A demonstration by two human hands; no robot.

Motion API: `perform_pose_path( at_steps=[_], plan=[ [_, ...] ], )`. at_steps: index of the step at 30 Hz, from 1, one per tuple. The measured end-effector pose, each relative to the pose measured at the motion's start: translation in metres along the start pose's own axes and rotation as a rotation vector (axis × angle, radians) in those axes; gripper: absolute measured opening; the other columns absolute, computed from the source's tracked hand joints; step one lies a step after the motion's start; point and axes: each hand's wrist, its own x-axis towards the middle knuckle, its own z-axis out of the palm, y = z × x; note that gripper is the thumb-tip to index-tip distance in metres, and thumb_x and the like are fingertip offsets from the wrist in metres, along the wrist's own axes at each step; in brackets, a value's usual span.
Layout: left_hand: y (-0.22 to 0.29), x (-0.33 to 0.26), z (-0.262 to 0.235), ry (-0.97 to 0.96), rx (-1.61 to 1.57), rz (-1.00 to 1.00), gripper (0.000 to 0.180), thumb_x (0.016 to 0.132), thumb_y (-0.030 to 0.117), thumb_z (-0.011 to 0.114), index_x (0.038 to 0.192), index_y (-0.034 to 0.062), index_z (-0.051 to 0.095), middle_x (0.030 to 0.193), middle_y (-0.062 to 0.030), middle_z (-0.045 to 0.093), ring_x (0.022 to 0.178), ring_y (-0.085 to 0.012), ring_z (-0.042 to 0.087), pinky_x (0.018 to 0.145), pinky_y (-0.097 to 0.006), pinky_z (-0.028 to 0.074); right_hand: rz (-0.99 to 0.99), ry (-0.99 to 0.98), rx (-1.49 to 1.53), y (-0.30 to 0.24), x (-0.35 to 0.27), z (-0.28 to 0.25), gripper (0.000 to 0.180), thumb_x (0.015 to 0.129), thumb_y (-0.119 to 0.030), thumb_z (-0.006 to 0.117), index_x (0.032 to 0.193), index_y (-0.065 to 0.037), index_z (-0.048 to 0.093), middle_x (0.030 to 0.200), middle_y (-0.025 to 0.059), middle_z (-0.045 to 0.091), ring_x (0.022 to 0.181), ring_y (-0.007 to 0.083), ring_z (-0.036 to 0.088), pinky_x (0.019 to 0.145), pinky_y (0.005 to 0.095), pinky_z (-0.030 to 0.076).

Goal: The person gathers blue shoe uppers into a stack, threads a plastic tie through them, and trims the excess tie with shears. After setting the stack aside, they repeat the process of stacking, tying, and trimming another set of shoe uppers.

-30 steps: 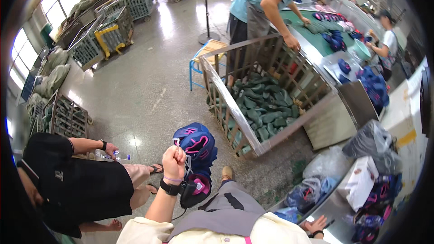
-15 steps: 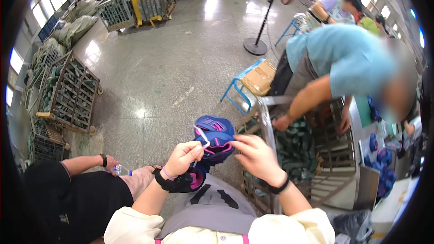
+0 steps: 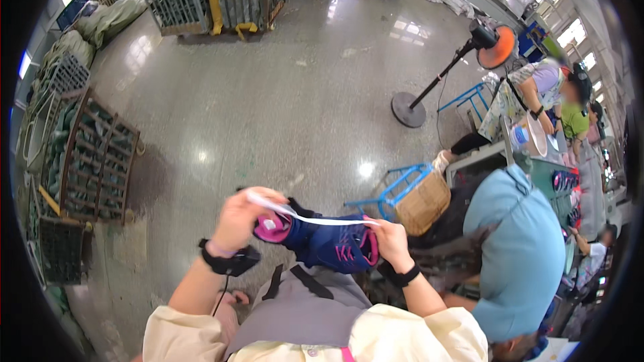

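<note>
A thin white strip point(image 3: 315, 220) stretches almost level between my two hands. My left hand point(image 3: 243, 220) is closed on its left end, fingers bunched together. The other end is pinched by my right hand point(image 3: 392, 245), close beside the pink-lined opening of a navy shoe point(image 3: 332, 245). Pink lacing shows on that shoe. To its left, under the strip and next to my left hand, is a second navy shoe point(image 3: 275, 228) with a pink lining. Whether my right fingers also grip the shoe is hidden.
A person in a blue shirt point(image 3: 520, 248) bends down close on my right. A blue-framed stool point(image 3: 422, 208) with cardboard on it and an orange-headed standing fan point(image 3: 410, 110) are ahead right. Rolling cages point(image 3: 100, 161) stand left and far. Others work at a bench far right.
My hands have moved apart, drawing the white strip out between them. The shoes have turned sideways. My view has swung right, and the person in blue has bent lower.
</note>
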Motion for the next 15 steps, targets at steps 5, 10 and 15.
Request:
perform_pose_path(
  at_steps=[5, 10, 15],
  plan=[
    [0.002, 0.091, -0.131, 0.259, 0.019, 0.022, 0.028, 0.094, 0.021, 0.041, 0.069, 0.0076, 0.036, 0.057, -0.0028, 0.04, 0.056, -0.0162, 0.047, 0.078, -0.041, 0.045, 0.221, 0.18, 0.755, 0.069, 0.119, -0.017, 0.029, 0.091, -0.022, 0.048, 0.093, 0.003, 0.064, 0.069, 0.0035, 0.06, 0.055, 0.0093, 0.053, 0.048, 0.0235, 0.042],
    [-0.03, 0.149, -0.21, 0.439, 0.037, -0.216, 0.032, 0.091, 0.028, 0.048, 0.067, 0.0086, 0.039, 0.059, -0.0002, 0.043, 0.054, -0.0106, 0.044, 0.053, -0.026, 0.041, 0.467, 0.118, 1.278, 0.066, 0.245, 0.01, 0.032, 0.092, -0.029, 0.046, 0.079, -0.002, 0.058, 0.062, 0.0035, 0.057, 0.052, 0.0126, 0.054, 0.045, 0.0238, 0.042],
    [-0.078, 0.228, -0.199, 0.281, -0.034, -0.572, 0.006, 0.081, 0.004, 0.052, 0.083, 0.0098, 0.055, 0.062, 0.0051, 0.044, 0.054, -0.0065, 0.043, 0.046, -0.022, 0.034, 0.498, -0.106, 1.462, 0.024, 0.388, -0.013, 0.031, 0.093, -0.027, 0.038, 0.092, -0.004, 0.058, 0.082, 0.0099, 0.063, 0.071, 0.0221, 0.062, 0.063, 0.0336, 0.053]
  ],
)
